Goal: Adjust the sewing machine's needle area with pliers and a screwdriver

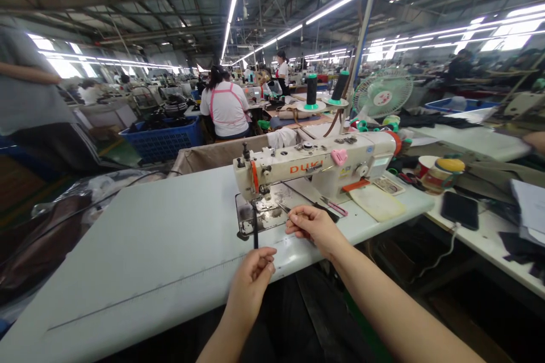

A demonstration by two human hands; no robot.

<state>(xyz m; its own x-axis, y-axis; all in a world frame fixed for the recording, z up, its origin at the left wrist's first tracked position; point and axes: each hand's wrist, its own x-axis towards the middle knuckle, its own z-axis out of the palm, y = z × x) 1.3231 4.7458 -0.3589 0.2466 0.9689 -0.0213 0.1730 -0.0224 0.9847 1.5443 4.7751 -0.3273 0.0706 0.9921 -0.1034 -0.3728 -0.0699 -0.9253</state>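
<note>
A narrow black strip (255, 226) runs from under the presser foot of a white sewing machine (281, 167) toward the front edge of the table. Its near end meets the curled fingers of my left hand (252, 279), which are closed on it. My right hand (313, 228) is closed, thumb against fingers, on a thin pointed metal tool (284, 208) whose tip points left over the metal needle plate (268, 219). The tool's handle is hidden in the hand, so I cannot tell its exact kind. Pink-handled thread snips (338, 207) lie behind the right hand.
The white sewing table (140, 238) bears a printed ruler line. A yellowish cloth (378, 202) lies at its right. On the side table are a phone (460, 210) with a cable and cups. Thread cones (312, 93) and a fan (383, 93) stand behind; a person (225, 105) sits ahead.
</note>
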